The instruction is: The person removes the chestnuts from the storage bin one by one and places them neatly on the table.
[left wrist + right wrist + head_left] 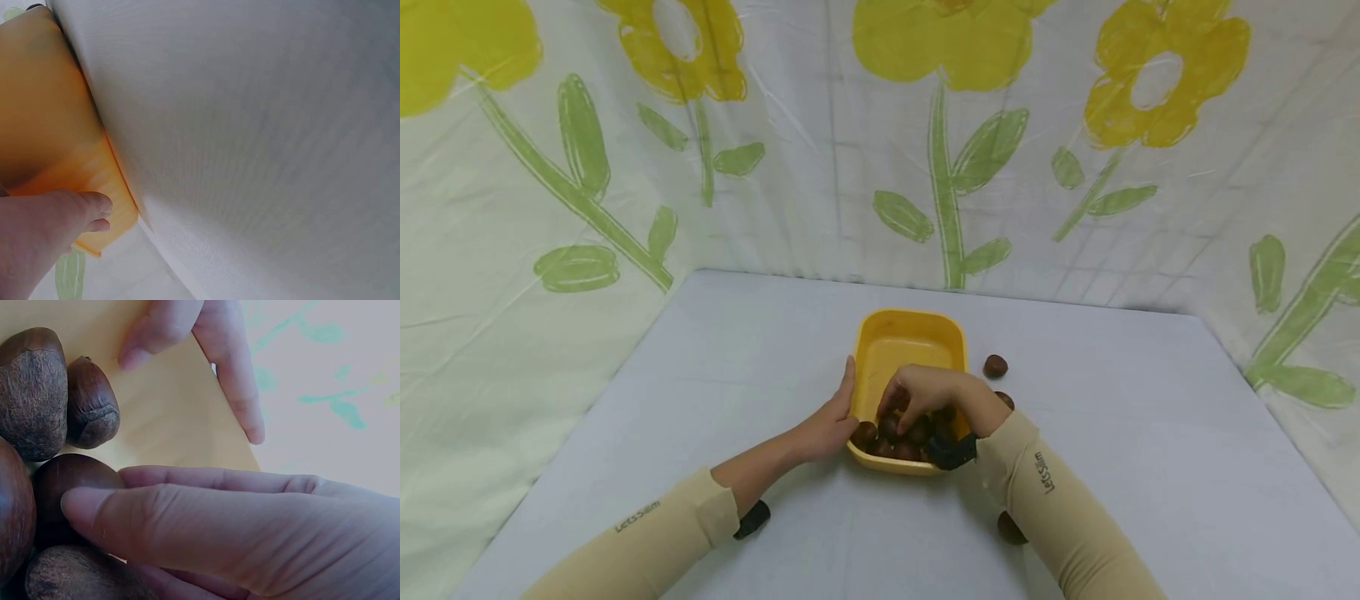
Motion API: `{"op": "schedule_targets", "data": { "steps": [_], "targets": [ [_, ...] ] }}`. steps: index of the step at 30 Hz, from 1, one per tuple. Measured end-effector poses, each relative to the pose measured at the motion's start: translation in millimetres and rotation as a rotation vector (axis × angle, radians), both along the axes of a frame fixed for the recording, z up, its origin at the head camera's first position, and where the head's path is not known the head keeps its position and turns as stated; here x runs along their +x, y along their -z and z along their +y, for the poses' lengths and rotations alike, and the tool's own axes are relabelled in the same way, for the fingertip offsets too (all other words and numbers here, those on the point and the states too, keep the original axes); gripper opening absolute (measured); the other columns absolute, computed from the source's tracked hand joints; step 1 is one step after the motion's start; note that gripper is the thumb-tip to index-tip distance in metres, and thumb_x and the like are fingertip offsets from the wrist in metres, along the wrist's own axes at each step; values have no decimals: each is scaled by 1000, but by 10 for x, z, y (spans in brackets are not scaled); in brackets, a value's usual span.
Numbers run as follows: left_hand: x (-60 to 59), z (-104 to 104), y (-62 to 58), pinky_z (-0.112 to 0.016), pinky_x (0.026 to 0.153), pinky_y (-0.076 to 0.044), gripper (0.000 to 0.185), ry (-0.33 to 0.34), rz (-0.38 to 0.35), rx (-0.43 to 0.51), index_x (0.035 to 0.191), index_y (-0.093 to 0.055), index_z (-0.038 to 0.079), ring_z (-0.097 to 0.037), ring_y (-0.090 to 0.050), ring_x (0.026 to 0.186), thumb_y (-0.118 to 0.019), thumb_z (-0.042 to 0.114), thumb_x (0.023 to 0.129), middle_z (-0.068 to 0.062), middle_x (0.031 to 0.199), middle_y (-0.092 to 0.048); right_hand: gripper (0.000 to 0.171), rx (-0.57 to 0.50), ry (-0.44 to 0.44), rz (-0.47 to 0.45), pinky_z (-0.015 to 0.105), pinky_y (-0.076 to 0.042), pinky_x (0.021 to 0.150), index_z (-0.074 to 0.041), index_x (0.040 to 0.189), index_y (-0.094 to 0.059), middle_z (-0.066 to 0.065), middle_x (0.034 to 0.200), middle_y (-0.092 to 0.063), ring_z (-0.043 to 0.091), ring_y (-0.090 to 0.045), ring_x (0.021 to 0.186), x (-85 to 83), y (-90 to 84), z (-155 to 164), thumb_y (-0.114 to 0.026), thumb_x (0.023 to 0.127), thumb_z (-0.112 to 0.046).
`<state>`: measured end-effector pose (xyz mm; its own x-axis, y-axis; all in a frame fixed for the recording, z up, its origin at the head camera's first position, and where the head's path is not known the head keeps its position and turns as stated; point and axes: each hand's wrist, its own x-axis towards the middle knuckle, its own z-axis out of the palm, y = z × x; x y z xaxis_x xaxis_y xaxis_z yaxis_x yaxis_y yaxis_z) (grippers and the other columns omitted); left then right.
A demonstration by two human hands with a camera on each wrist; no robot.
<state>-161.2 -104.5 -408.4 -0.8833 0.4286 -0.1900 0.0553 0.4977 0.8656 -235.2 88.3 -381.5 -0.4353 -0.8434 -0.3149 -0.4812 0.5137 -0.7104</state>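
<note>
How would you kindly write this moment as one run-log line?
left hand: grips side of yellow bin | right hand: pinches chestnut inside it | other chestnuts: in bin and on table

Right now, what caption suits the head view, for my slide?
Right hand pinches a chestnut in the tray; left hand holds its side.

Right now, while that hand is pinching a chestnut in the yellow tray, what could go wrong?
The pinched chestnut looks smooth and round, so it might slip from the right hand. The loose chestnut beside the right sleeve could get bumped and roll. And if the left hand let go, the yellow tray might slide.
</note>
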Motion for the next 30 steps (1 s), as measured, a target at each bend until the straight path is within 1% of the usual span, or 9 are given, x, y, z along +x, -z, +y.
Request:
{"op": "schedule_targets", "data": {
  "steps": [5, 11, 22, 30],
  "targets": [
    [-5, 1, -4, -44, 116, -3, 85, 3, 0, 3, 146, 23, 14, -21, 5, 145, -37, 0, 87, -6, 157, 13, 29, -4, 6, 2, 20, -51, 73, -2, 103, -71, 5, 97, -72, 7, -61, 79, 10, -2, 0, -72, 75, 0],
    [0, 4, -11, -44, 116, -4, 84, -3, -3, -2, 146, 22, 14, -21, 4, 145, -37, 0, 88, -6, 157, 13, 31, 8, -6, 2, 20, -51, 76, -3, 103, -72, 5, 95, -72, 8, -63, 82, 50, -25, -33, -70, 73, 4],
    [5, -9, 0, -44, 116, -4, 84, -8, -3, -5, 146, 22, 13, -21, 4, 145, -37, 1, 87, -6, 157, 13, 32, 53, -14, 58, 18, -51, 77, -7, 101, -73, 1, 95, -73, 5, -63, 84, 54, -8, -70, -71, 71, 5],
    [-3, -4, 0, -45, 116, -3, 83, 7, 7, 10, 146, 22, 12, -22, 5, 145, -36, 0, 87, -8, 157, 13, 31, 51, -13, 86, 17, -51, 73, -7, 98, -73, 1, 90, -73, 6, -62, 80, 73, -15, -75, -72, 69, 7]
  ]
}}
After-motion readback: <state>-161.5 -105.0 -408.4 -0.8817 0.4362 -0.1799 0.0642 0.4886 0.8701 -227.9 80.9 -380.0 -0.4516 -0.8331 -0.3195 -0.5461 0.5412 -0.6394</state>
